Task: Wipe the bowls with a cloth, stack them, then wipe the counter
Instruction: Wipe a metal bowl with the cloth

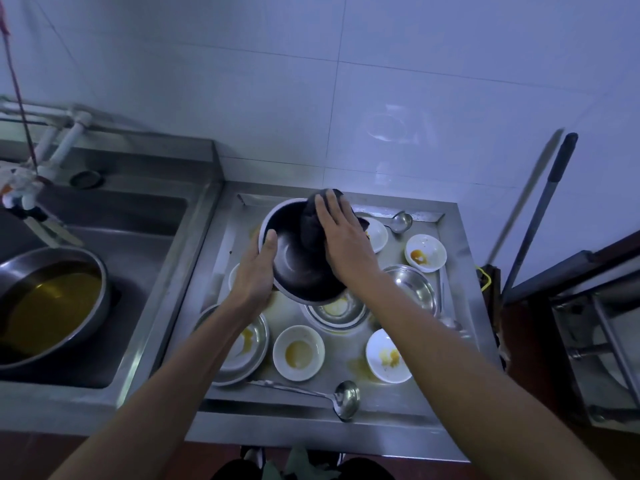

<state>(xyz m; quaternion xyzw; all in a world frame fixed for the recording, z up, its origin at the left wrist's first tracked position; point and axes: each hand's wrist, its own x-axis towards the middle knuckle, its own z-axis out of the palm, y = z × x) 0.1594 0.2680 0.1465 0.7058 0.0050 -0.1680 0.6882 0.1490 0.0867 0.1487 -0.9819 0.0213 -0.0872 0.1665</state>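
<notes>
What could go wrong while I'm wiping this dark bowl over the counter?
The dark bowl is tilted and held by the left hand at one edge only; pressing the cloth with the right hand could slip it onto the steel bowl below. The counter has yellow spills, so a set-down bowl may get dirty again.

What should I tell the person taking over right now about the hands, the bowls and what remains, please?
Left hand grips the dark bowl by its rim, tilted above the counter.
Right hand presses the dark cloth into that bowl.
Still dirty on the counter: white bowls and, and metal bowls, with yellow residue in several.
Two ladles lie there too.
Done: nothing is visibly stacked.
Left: finish this bowl, wipe the others, stack, wipe the stained counter.
</notes>
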